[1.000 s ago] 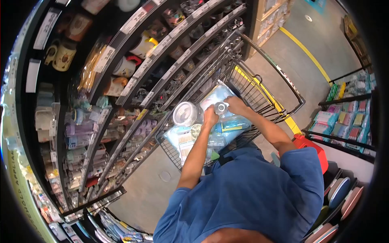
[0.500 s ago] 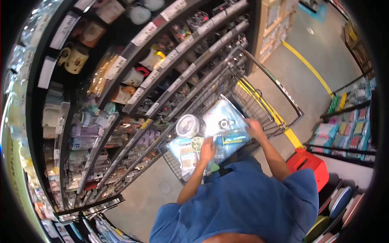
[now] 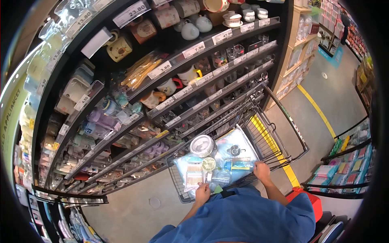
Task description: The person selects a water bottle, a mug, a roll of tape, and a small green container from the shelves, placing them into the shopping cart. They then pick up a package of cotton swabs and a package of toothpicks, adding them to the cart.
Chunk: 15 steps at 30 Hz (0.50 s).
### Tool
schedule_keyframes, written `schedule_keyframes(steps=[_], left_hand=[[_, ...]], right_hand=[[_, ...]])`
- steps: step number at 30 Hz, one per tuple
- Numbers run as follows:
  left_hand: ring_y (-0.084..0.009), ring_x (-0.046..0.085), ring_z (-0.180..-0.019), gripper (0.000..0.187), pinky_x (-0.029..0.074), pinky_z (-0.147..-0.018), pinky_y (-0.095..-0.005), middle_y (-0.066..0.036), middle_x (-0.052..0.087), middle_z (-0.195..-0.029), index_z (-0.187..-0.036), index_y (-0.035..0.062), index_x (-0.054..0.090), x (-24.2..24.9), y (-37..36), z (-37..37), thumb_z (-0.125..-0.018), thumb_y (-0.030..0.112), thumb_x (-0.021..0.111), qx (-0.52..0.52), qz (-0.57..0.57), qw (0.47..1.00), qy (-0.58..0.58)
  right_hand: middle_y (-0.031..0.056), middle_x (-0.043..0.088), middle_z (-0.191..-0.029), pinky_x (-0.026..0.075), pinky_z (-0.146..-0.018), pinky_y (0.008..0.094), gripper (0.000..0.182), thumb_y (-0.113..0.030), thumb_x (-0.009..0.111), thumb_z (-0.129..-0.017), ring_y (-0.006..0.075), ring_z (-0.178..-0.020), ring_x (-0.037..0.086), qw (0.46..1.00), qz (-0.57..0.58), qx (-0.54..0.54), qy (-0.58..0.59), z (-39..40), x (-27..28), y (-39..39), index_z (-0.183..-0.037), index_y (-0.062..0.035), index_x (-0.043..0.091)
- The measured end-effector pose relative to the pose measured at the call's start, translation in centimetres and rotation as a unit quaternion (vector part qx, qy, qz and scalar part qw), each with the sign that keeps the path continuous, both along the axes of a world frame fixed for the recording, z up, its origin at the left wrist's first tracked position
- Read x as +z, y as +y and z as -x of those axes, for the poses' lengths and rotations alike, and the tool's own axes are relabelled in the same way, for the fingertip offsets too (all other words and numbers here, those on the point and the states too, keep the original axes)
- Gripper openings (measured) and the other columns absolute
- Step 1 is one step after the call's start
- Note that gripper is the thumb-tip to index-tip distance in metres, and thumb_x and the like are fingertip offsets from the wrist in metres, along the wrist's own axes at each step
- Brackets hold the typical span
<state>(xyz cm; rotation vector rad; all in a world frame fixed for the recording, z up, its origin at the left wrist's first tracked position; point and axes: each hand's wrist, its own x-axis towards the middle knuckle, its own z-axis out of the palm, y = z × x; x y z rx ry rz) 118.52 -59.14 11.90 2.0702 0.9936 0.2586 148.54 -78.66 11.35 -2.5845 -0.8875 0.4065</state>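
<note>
A black wire shopping cart holds several goods. My left hand is closed at the cart's near side, below a pack that looks like cotton swabs; what its fingers grip is hidden. My right hand curls round the near rim, by the end of a blue pack. Between the hands lies a clear plastic bottle. Above it sits a round lime-slice disc. Farther back are a clear round tub with a pale lid and a large plastic-wrapped white and light-blue package.
Shelves of mugs, glasses and bottles run along the cart's far side. The cart's handle is at the right. A red plastic container stands by my right arm. A yellow line crosses the floor; racks of packets stand right.
My left hand has drawn back from the goods toward the cart's near side. My right hand has left the wrapped package's edge for the near rim. The view has shifted.
</note>
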Motion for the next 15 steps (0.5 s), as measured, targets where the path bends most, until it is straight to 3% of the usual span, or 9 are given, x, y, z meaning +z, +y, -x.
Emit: schedule_keyframes(steps=[4, 6, 8, 10, 11, 15], left_hand=[[-0.0336, 0.063, -0.085, 0.019, 0.050, -0.077, -0.0422, -0.018, 0.065, -0.090, -0.097, 0.0015, 0.064, -0.1, 0.2, 3.1, -0.081, 0.012, 0.060, 0.028, -0.038, 0.999, 0.024], [-0.0364, 0.060, -0.088, 0.017, 0.047, -0.080, -0.0450, -0.019, 0.063, -0.089, -0.092, 0.0013, 0.063, -0.8, 0.3, 4.5, -0.079, 0.012, 0.061, 0.055, -0.162, 0.985, -0.018], [-0.0389, 0.054, -0.095, 0.022, 0.043, -0.083, -0.0480, -0.019, 0.060, -0.098, -0.096, 0.0016, 0.061, -1.2, 0.7, 5.3, -0.077, 0.013, 0.062, 0.077, -0.146, 0.986, -0.019], [-0.0412, 0.049, -0.099, 0.032, 0.041, -0.084, -0.0504, -0.022, 0.054, -0.106, -0.103, 0.0000, 0.056, -0.2, 1.2, 5.5, -0.075, 0.014, 0.064, 0.138, -0.237, 0.962, 0.009], [-0.0441, 0.045, -0.103, 0.043, 0.038, -0.087, -0.0522, -0.025, 0.050, -0.112, -0.112, -0.0018, 0.050, -2.8, 1.8, 6.8, -0.077, 0.019, 0.062, 0.162, -0.224, 0.959, 0.065], [-0.0452, 0.046, -0.102, 0.048, 0.038, -0.087, -0.0524, -0.027, 0.050, -0.112, -0.116, -0.0038, 0.047, -6.5, 3.2, 7.3, -0.080, 0.025, 0.058, 0.279, -0.271, 0.913, 0.121]], right_hand=[[0.0158, 0.066, -0.089, 0.052, -0.072, 0.0465, 0.017, -0.019, 0.060, -0.079, 0.0353, -0.080, 0.065, 1.000, -0.010, -0.016, -0.011, 0.3, 0.9, 0.2, -0.088, -0.0060, 0.066], [0.0158, 0.066, -0.088, 0.052, -0.072, 0.0465, 0.016, -0.018, 0.060, -0.079, 0.0354, -0.080, 0.065, 1.000, -0.014, -0.025, -0.012, 0.4, 0.7, 0.3, -0.088, -0.0066, 0.066], [0.0158, 0.066, -0.088, 0.052, -0.072, 0.0466, 0.016, -0.018, 0.060, -0.079, 0.0355, -0.080, 0.065, 0.999, -0.018, -0.035, -0.012, 0.5, 0.6, 0.3, -0.088, -0.0072, 0.067], [0.0159, 0.066, -0.087, 0.052, -0.072, 0.0462, 0.016, -0.018, 0.059, -0.079, 0.0357, -0.080, 0.064, 0.998, -0.023, -0.051, -0.014, 0.7, 0.8, 0.4, -0.088, -0.0075, 0.067], [0.0159, 0.066, -0.087, 0.052, -0.072, 0.0462, 0.016, -0.018, 0.059, -0.079, 0.0357, -0.080, 0.064, 0.998, -0.023, -0.052, -0.017, 0.7, 0.8, 0.5, -0.088, -0.0075, 0.067], [0.0163, 0.066, -0.088, 0.052, -0.073, 0.0452, 0.015, -0.016, 0.060, -0.078, 0.0355, -0.082, 0.064, 0.998, -0.016, -0.060, -0.013, 0.9, 0.9, 0.6, -0.087, -0.0062, 0.067]])
